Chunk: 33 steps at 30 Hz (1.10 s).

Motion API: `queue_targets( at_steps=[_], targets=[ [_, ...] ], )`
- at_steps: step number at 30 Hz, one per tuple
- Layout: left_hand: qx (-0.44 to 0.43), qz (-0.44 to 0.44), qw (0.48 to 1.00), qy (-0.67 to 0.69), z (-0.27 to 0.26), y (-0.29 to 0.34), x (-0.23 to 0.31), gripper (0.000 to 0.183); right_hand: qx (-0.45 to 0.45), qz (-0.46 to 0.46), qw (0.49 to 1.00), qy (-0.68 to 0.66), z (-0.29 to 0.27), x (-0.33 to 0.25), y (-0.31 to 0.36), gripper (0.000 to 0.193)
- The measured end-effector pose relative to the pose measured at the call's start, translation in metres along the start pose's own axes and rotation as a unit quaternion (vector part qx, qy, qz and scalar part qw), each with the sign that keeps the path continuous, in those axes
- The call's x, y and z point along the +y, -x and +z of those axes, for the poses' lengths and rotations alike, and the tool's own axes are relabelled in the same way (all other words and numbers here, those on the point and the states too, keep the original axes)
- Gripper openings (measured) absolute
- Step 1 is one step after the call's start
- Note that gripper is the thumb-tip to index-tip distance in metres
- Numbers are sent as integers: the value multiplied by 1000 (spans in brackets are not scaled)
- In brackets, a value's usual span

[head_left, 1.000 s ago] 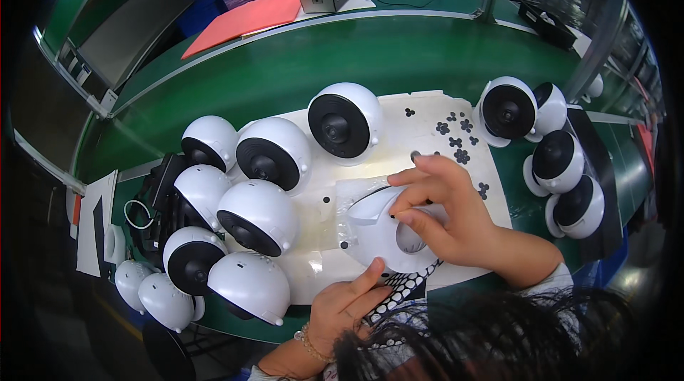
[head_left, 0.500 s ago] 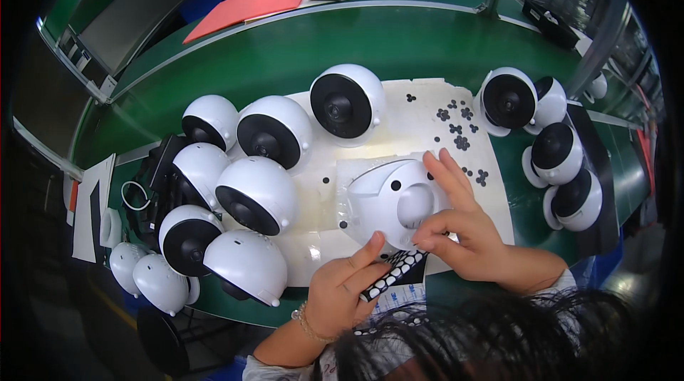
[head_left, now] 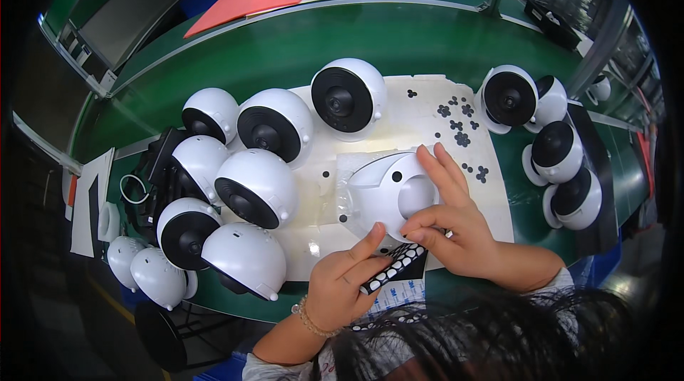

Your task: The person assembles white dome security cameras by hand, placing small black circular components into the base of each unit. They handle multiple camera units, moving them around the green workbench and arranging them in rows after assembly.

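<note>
A white plastic camera housing [head_left: 367,196] with a round opening lies on clear bubble wrap [head_left: 347,167]; one black round pad [head_left: 397,176] shows on its face. My left hand [head_left: 342,281] holds a black sticker sheet [head_left: 392,270] with rows of white circles, its thumb pointing up at the housing's near edge. Over the housing's right side is my right hand [head_left: 456,231]. Its thumb and index finger are bent together at the near rim of the opening, and what they pinch is too small to make out. Its other fingers stretch along the housing's far right side.
Several white ball-shaped cameras with black fronts [head_left: 269,124] stand at the left, and more [head_left: 507,96] at the right edge. Small black round pads [head_left: 462,138] lie in clusters on the cream paper [head_left: 491,203]. A black cable bundle [head_left: 160,160] sits behind the left cameras.
My right thumb and index finger have shifted slightly left, to the rim of the housing's opening. The stretched fingers have moved a little left too. The left hand keeps the sticker sheet.
</note>
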<state>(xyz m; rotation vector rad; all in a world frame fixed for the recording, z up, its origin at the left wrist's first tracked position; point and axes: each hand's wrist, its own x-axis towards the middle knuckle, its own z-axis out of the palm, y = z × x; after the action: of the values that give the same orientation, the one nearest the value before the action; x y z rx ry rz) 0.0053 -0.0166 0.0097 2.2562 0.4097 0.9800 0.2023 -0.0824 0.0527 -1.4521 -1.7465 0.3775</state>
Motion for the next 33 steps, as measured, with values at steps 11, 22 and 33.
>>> queue_targets(
  at_steps=[11, 22, 33],
  targets=[
    [-1, 5, 1000, 2, 0, 1, -2, 28, 6, -5, 1000, -2, 0, 0, 0, 7],
    [23, -9, 999, 23, 4, 0, 0, 19, 50, -156, 951, 263, -1, 12, 25, 33],
    [-6, -76, 994, 75, 2, 1, 3, 20, 14, -168, 975, 143, -2, 6, 28, 46]
  ],
)
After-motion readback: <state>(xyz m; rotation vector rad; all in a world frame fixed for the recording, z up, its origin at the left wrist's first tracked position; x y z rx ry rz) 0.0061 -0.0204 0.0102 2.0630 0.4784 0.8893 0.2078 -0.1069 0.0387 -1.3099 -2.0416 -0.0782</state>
